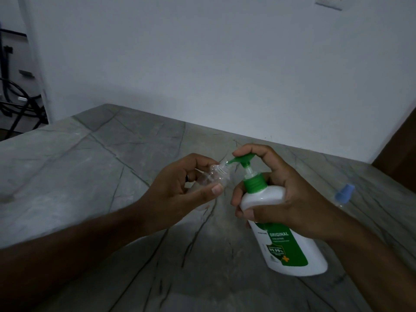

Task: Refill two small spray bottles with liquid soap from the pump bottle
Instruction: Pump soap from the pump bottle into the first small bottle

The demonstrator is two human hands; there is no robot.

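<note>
The left hand (180,190) pinches the small clear plastic spray bottle (211,177), light and probably crushable, by its body. The right hand (286,194) wraps the heavier white plastic pump bottle (290,239), forefinger on its green pump head (244,159).

A grey veined stone surface (94,167) fills the near scene. A white wall (202,64) rises behind it. Far left hang dark cables (15,95). A brown panel (398,152) stands far right.

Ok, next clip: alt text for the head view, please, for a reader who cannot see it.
A person's left hand holds a small clear spray bottle with its open neck at the green pump spout of a white soap pump bottle, which the right hand grips, forefinger on the pump. A blue-capped bottle lies on the grey stone table.
</note>
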